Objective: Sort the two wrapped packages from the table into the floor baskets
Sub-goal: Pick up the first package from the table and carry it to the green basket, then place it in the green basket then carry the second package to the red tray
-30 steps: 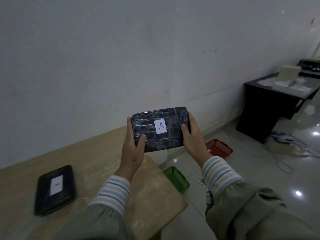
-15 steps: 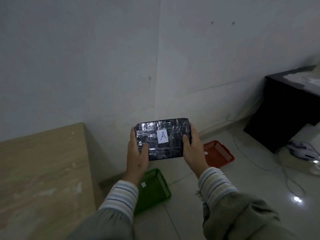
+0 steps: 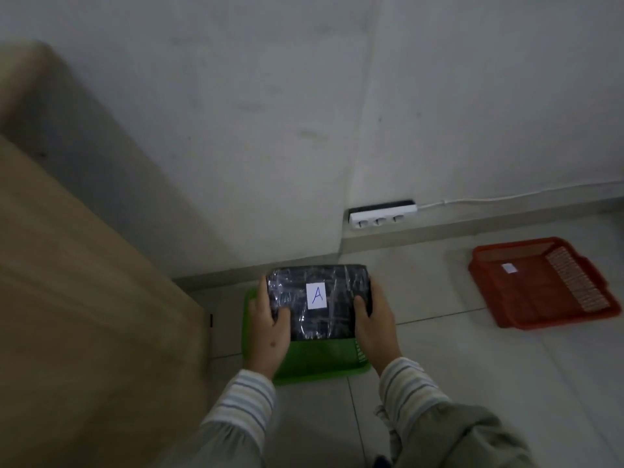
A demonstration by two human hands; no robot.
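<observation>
Both hands hold a wrapped package over the green basket on the floor.

The desk (image 3: 77, 298) fills the space left of the hands; the red basket (image 3: 540, 282) sits on the floor well off to their right; the green basket (image 3: 320, 363) lies directly beneath them; the black package (image 3: 317, 302), label "A" facing up, is clasped at its short ends, left hand (image 3: 270, 327) and right hand (image 3: 374, 320) with thumbs pressed on top; a power strip (image 3: 381, 214) rests against the wall beyond the hands.

bare room: tiled floor (image 3: 472, 383), plain wall (image 3: 236, 113), power strip (image 3: 381, 216)
</observation>
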